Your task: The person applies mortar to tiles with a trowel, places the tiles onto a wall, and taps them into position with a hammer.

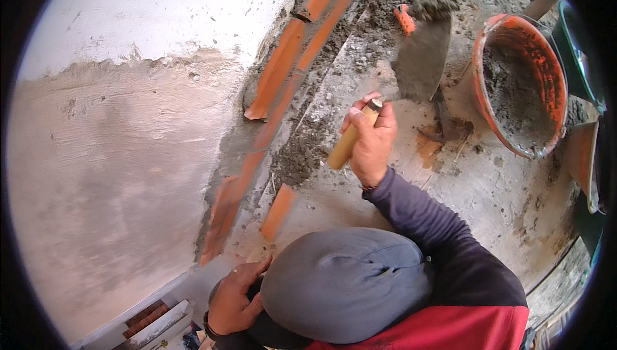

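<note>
My right hand is closed round the yellowish wooden handle of a trowel. Its broad blade points away from me, smeared grey, with wet mortar at its far end. Below the blade, a rusty hammer-like tool lies on the ground, partly hidden. Low on the left, my left hand rests on something dark, fingers apart and nothing visible in it. A rounded grey cloth shape like a cap covers the area between my arms. A loose orange brick piece lies in front of it.
A row of orange bricks set in mortar runs along the foot of the part-plastered wall. On the right stand an orange bucket of mortar and a green bucket. An orange handle-like object lies beside the trowel blade.
</note>
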Motion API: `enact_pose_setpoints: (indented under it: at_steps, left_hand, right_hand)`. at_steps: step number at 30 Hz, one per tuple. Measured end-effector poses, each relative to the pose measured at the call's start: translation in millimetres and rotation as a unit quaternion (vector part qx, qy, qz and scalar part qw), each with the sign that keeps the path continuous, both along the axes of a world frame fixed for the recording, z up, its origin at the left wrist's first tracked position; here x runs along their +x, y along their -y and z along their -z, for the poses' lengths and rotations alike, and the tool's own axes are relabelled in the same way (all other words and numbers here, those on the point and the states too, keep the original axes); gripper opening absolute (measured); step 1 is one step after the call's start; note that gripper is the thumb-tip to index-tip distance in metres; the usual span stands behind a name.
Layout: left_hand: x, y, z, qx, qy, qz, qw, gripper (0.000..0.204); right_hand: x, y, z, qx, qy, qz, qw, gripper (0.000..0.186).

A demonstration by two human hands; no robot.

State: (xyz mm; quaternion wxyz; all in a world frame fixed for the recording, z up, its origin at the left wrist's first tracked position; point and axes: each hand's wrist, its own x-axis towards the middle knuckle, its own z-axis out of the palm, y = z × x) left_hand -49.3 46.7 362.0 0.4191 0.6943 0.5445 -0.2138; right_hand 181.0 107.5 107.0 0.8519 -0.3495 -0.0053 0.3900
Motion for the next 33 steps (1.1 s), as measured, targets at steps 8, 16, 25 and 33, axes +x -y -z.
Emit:
enact_pose_setpoints:
  at_steps: [8, 16, 25, 33]
  left_hand:
    - [18.9, -3.0, -2.3, -0.011, -0.032, -0.036, 0.999, 0.056]
    - [24.1, -12.4, 3.8, -0.006, -0.005, -0.004, 1.000, 0.057]
    - [22.4, -19.3, 10.3, -0.009, -0.011, -0.016, 1.000, 0.058]
    - [18.7, -18.2, 9.2, -0.009, -0.001, -0.021, 1.000, 0.055]
  right_hand:
    - [-69.5, -50.5, 75.9, -0.141, 0.129, -0.175, 0.966, 0.012]
    - [-41.8, -70.1, 35.9, -0.116, -0.178, -0.270, 0.939, 0.009]
    - [-81.9, -93.5, 10.6, -0.028, -0.252, -0.254, 0.934, 0.014]
    - [-71.0, -108.5, 17.3, -0.086, -0.116, -0.240, 0.960, 0.015]
